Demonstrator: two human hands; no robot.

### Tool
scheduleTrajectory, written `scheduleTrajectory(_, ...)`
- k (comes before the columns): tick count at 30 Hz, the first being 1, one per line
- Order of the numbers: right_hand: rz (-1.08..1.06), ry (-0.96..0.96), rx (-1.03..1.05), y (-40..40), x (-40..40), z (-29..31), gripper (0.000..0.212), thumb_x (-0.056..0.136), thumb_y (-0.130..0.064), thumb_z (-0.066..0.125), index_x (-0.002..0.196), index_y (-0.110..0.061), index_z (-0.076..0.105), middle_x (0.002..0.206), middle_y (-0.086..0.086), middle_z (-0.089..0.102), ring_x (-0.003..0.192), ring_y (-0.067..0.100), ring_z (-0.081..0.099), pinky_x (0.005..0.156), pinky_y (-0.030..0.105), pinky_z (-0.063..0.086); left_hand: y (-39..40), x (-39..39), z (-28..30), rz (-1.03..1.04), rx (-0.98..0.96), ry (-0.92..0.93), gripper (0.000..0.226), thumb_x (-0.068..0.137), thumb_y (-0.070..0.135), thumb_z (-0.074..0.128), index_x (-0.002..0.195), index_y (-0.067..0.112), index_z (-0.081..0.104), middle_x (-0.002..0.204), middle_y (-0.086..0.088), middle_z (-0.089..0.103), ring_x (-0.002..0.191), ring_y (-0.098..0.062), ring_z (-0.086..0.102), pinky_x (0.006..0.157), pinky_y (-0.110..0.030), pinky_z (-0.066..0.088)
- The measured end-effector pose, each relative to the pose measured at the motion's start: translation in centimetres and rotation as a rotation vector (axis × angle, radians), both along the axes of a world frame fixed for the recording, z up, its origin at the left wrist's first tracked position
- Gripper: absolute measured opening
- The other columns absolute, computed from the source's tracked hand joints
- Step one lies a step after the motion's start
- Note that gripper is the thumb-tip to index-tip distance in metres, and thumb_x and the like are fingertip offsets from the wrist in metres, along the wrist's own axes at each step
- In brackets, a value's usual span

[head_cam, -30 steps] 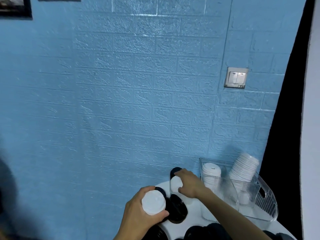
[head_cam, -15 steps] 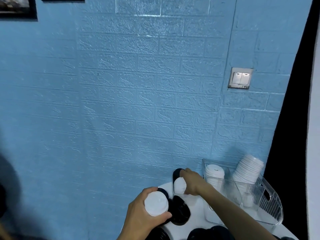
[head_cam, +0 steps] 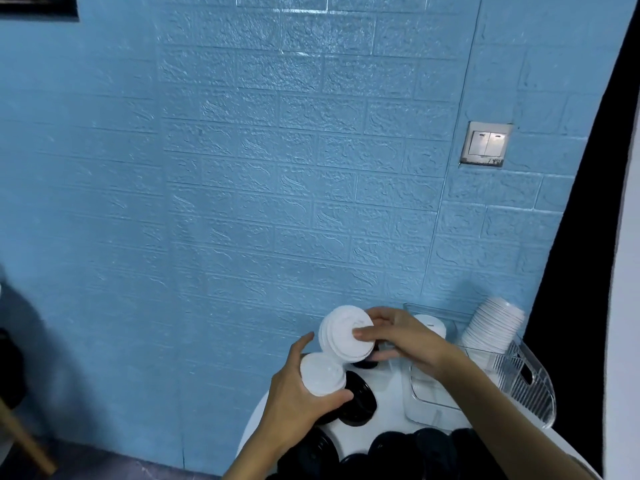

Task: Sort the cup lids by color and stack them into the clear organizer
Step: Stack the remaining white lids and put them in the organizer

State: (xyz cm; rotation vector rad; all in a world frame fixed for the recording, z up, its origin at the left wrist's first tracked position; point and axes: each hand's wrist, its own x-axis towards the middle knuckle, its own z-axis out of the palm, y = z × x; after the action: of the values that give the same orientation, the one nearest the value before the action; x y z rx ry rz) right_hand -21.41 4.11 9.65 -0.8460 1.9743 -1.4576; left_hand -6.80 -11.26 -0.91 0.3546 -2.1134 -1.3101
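Observation:
My left hand (head_cam: 298, 403) grips a small stack of white lids (head_cam: 320, 374) above the white table (head_cam: 388, 386). My right hand (head_cam: 401, 341) pinches a second stack of white lids (head_cam: 343, 332), tilted on edge just above the left hand's stack. The clear organizer (head_cam: 519, 386) stands at the right; a white lid stack (head_cam: 431, 325) sits in its rear compartment and a taller leaning white stack (head_cam: 491, 327) rises from its right side. Black lids (head_cam: 356, 400) lie on the table under my hands.
Several more black lids (head_cam: 398, 452) crowd the table's near edge. A blue brick-pattern wall (head_cam: 277, 168) with a light switch (head_cam: 486, 143) rises right behind the table. A dark gap (head_cam: 581, 237) runs along the right side.
My right hand has lifted a white lid stack off the table and brought it up over the stack in my left hand. The view has tilted slightly.

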Motion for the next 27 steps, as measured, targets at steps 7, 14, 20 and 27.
scheduleTrajectory(7,-0.007,-0.228,0.050,1.6,2.8,-1.5,0.047,0.079,-0.041,0.078,0.117,-0.013,0.072,0.101,0.008,0.078,0.088,0.021,0.074,0.084,0.038,0.061,2.9,-0.5,1.2,-0.076,-0.002,0.035,0.124,0.050,0.046,0.096,0.149,0.051,0.021,0.104,0.024,0.069,0.094,0.012,0.064,0.080,-0.011,0.050)
scheduleTrajectory(14,-0.094,-0.310,-0.065,3.4,4.3,-2.9,0.050,0.083,-0.043,0.077,0.122,-0.014,0.068,0.108,0.012,0.077,0.090,0.026,0.074,0.077,0.038,0.060,5.7,-0.9,1.8,-0.094,0.019,0.052,0.120,0.038,0.063,0.094,0.138,0.060,0.027,0.119,0.024,0.065,0.108,0.005,0.062,0.090,-0.025,0.053)
scheduleTrajectory(20,-0.190,-0.310,-0.146,6.0,3.5,-3.6,0.039,0.090,-0.036,0.072,0.120,-0.011,0.069,0.113,0.013,0.075,0.094,0.026,0.074,0.069,0.032,0.059,8.1,-2.8,1.2,-0.135,-0.017,0.139,0.098,0.047,0.054,0.096,0.127,0.051,0.039,0.126,0.022,0.049,0.116,0.008,0.050,0.092,-0.016,0.044)
scheduleTrajectory(27,-0.298,-0.321,-0.279,8.5,-2.0,-0.7,0.033,0.093,-0.028,0.069,0.118,-0.007,0.068,0.099,0.010,0.075,0.070,0.017,0.073,0.056,0.027,0.057,9.9,-10.3,4.5,-0.119,-0.147,0.131,0.102,0.044,0.069,0.088,0.131,0.044,0.041,0.122,0.019,0.050,0.116,-0.008,0.047,0.099,-0.032,0.042)
